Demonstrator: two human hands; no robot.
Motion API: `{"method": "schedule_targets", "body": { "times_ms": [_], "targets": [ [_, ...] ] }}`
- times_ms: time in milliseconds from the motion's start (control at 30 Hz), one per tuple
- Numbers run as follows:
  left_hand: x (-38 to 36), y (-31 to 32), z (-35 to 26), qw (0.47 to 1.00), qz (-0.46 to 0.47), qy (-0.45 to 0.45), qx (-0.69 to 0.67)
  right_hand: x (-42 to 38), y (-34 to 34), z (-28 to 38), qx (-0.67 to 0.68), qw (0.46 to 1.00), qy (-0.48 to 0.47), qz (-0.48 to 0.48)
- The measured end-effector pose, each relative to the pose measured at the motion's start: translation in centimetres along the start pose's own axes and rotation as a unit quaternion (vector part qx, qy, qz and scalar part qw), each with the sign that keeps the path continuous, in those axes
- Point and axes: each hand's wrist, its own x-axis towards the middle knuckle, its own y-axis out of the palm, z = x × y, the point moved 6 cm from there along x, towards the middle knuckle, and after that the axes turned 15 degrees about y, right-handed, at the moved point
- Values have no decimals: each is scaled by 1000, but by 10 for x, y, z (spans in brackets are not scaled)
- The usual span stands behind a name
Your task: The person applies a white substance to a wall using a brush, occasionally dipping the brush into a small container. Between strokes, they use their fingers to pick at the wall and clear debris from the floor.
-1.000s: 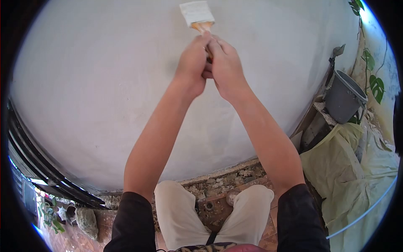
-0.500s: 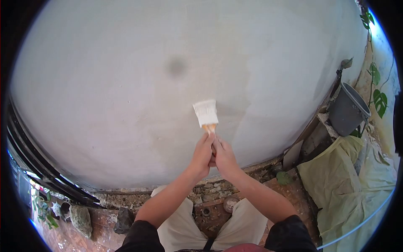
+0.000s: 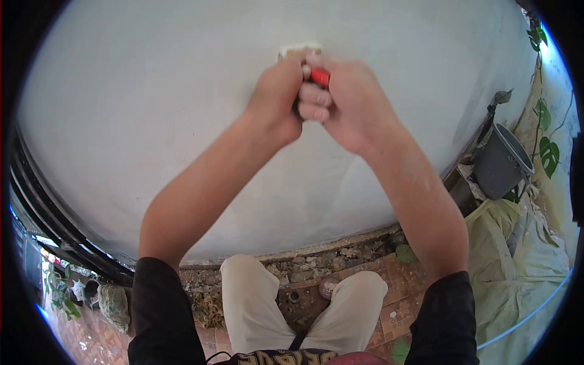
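Observation:
Both my hands are wrapped round the handle of a wide paintbrush (image 3: 320,77), up against a white-grey wall (image 3: 152,115). Red shows at the end of the handle, between the hands. Only a pale strip of the brush head is visible above my fingers; the hands hide the rest. My left hand (image 3: 281,91) closes on the handle from the left, and my right hand (image 3: 350,91) from the right, the fingers pressed together.
On the right a grey bucket (image 3: 502,161) stands near draped pale cloth (image 3: 517,274) and leafy vines. Black metal bars (image 3: 48,213) and a rock (image 3: 114,307) are at the left. Rubble (image 3: 316,264) lines the wall's foot.
Both hands have moved up the wall with the brush, and the arms are stretched further out. The brush head, fully visible before, is now mostly hidden behind the hands.

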Motion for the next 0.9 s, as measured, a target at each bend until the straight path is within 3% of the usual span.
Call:
{"method": "schedule_targets", "body": {
  "times_ms": [133,200,333,400,467,533,733,767,833,900],
  "targets": [
    [32,19,-29,997,17,47,63,12,14,41,-33,992,-117,44],
    [40,28,-43,972,60,158,164,18,12,47,-43,989,-134,43],
    [25,14,-20,983,15,82,166,23,-9,13,-46,990,-130,41],
    [8,-11,11,976,-61,55,201,26,-30,-21,-34,993,-109,26],
    [-12,-34,43,973,-99,0,211,33,-54,-61,-7,999,-47,4],
    [-33,-51,69,972,-119,-29,199,33,-71,-93,-17,999,-44,-7],
    [-122,-88,152,957,-201,-163,131,-20,-104,-188,82,975,190,-82],
    [-133,-92,158,957,-203,-162,130,-26,-108,-191,81,975,191,-82],
    [-162,-87,179,918,-228,-323,36,-40,-117,-212,143,927,325,-122],
    [-152,-85,175,927,-217,-302,47,-34,-121,-200,120,932,316,-131]
  ]
}}
